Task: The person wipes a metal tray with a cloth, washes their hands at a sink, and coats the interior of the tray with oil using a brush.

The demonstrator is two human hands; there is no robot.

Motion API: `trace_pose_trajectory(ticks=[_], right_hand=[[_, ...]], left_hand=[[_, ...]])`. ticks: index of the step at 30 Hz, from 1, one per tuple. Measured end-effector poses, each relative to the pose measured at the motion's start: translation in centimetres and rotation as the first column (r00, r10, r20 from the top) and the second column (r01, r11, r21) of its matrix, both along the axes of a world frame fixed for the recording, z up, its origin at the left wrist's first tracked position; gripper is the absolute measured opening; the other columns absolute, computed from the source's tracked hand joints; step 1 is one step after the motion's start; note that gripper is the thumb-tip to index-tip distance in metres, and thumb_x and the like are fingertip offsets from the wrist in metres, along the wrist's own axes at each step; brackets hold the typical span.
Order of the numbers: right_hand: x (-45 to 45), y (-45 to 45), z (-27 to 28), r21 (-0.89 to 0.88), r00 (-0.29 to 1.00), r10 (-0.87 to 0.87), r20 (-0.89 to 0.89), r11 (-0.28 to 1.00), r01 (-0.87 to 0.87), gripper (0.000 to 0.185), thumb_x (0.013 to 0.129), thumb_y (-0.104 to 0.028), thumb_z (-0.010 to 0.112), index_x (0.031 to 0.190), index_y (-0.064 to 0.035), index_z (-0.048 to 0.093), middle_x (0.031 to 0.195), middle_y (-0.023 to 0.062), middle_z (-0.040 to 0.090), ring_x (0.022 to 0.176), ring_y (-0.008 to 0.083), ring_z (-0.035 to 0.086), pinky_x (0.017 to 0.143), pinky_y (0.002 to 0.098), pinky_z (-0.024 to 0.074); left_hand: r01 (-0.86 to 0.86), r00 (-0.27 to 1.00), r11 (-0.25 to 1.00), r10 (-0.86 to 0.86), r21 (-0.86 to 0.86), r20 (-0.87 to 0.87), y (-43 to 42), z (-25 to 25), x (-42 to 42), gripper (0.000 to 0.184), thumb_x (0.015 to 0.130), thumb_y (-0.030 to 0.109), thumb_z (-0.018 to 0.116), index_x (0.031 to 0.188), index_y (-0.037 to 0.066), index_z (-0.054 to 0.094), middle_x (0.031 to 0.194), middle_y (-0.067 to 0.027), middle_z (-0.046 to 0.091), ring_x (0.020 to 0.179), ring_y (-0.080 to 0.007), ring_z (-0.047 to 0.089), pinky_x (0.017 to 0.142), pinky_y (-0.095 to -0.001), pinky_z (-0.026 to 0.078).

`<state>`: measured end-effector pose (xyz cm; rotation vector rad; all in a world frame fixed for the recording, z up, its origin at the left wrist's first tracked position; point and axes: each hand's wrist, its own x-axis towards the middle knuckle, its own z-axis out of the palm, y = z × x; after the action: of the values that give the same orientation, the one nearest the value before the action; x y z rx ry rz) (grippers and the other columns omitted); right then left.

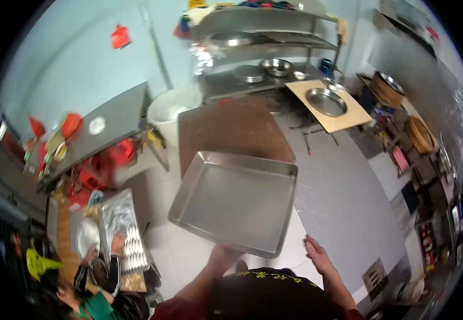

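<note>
A deep rectangular metal tray (237, 200) is held out in front of me, its bare inside facing up. My left hand (225, 257) grips the tray's near edge, with the fingers partly hidden beneath it. To the right of the tray's near corner, my right hand (318, 254) is apart from it and holds nothing, fingers stretched forward. Beyond the tray lies a brown board (226, 125), partly covered by the tray from this view. On my right, a grey tabletop (343, 197) extends past my right hand.
At lower left a co-worker (90, 290) reaches over a foil-lined tray (118, 210) with rows of white pieces. A white bin (170, 114) stands by the wall. A round metal pan (326, 101) rests on a small wooden table (348, 114). Metal shelves (279, 38) stand behind.
</note>
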<state>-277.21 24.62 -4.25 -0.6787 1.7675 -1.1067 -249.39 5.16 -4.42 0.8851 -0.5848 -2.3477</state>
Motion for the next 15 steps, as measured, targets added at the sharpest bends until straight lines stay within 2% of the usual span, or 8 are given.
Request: trace_pose_trajectory(ticks=[2,4,6,7,8,10,12,15], right_hand=[[-0.8,1.9,-2.2,0.119,0.983,-0.166,-0.08,0.977,0.175,0.068,0.089,-0.048,0.05,0.141,-0.0087,0.03,0.14,0.014,0.037,0.128,0.0269,0.036,0.101,0.0433,0.034],[-3.7,3.5,-3.2,0.195,0.961,-0.238,-0.139,0.945,0.262,0.07,0.089,-0.049,0.05,0.142,-0.0098,0.028,0.144,0.0141,0.033,0.131,0.0273,0.033,0.102,0.0457,0.0315],[-7.4,4.6,-1.7,0.06,0.771,-0.596,0.224,0.798,0.6,0.075,0.088,-0.051,0.051,0.143,-0.0086,0.022,0.148,0.0164,0.022,0.134,0.0286,0.028,0.104,0.0532,0.0262],[-10.0,5.4,-1.4,-0.133,0.711,-0.579,0.398,0.731,0.67,0.071,0.09,-0.046,0.048,0.144,-0.0084,0.02,0.148,0.017,0.019,0.134,0.0296,0.026,0.103,0.0562,0.0263],[-12.7,6.0,-0.9,-0.304,0.65,-0.522,0.552,0.6,0.74,0.067,0.093,-0.042,0.046,0.144,-0.0082,0.018,0.149,0.0176,0.016,0.135,0.0306,0.025,0.103,0.0591,0.0264],[-18.5,3.6,3.3,-0.285,0.319,-0.616,0.72,0.157,0.945,0.054,0.091,-0.012,0.043,0.141,-0.0071,0.024,0.146,0.0192,0.022,0.134,0.0335,0.025,0.1,0.0631,0.0315],[-23.9,2.0,6.9,-0.384,0.369,-0.531,0.763,0.087,0.919,0.06,0.085,0.004,0.039,0.141,-0.008,0.023,0.144,0.0198,0.026,0.133,0.0338,0.027,0.1,0.0637,0.0333],[-31.3,0.6,9.2,-0.495,0.448,-0.463,0.764,0.023,0.868,0.045,0.08,0.009,0.039,0.121,-0.0041,0.05,0.139,0.0203,0.035,0.133,0.0341,0.028,0.098,0.0655,0.0341]], left_hand=[[-0.123,0.992,0.969,0.125,0.213,0.002,-3.4,0.4,-1.3,0.033,0.076,0.006,0.05,0.107,-0.006,0.052,0.109,-0.0183,0.056,0.104,-0.033,0.053,0.097,-0.0507,0.041],[-0.064,0.998,0.991,0.063,0.122,0.006,-6.7,-1.5,-3.2,0.031,0.074,0.008,0.052,0.102,-0.004,0.054,0.104,-0.0178,0.058,0.101,-0.0331,0.054,0.095,-0.0524,0.042],[-0.073,0.997,0.994,0.07,0.078,0.036,-9.0,-1.1,-6.1,0.03,0.073,0.009,0.053,0.101,-0.002,0.056,0.102,-0.0166,0.059,0.1,-0.0329,0.055,0.094,-0.0528,0.042],[-0.072,0.997,0.996,0.071,0.052,0.033,-10.0,-1.4,-7.5,0.03,0.072,0.01,0.054,0.1,-0.001,0.056,0.101,-0.0159,0.06,0.1,-0.0329,0.055,0.094,-0.053,0.042],[-0.097,0.994,0.995,0.095,0.036,0.046,-10.8,-1.7,-8.6,0.034,0.072,0.011,0.054,0.103,-0.001,0.055,0.103,-0.016,0.059,0.1,-0.0333,0.055,0.094,-0.0534,0.042],[-0.124,0.992,0.992,0.124,0.007,0.02,-12.9,-3.1,-10.9,0.042,0.071,0.011,0.054,0.111,-0.001,0.051,0.108,-0.0168,0.057,0.101,-0.0342,0.054,0.094,-0.0546,0.042],[-0.159,0.985,0.987,0.158,-0.006,-0.07,-14.4,-3.6,-14.3,0.049,0.071,0.011,0.054,0.118,-0.002,0.047,0.113,-0.0181,0.055,0.103,-0.035,0.054,0.094,-0.0552,0.041],[-0.302,0.952,0.953,0.299,-0.028,-0.071,-14.2,1.4,-21.2,0.046,0.069,0.008,0.054,0.114,-0.001,0.049,0.107,-0.0142,0.056,0.096,-0.0298,0.056,0.084,-0.046,0.047]])
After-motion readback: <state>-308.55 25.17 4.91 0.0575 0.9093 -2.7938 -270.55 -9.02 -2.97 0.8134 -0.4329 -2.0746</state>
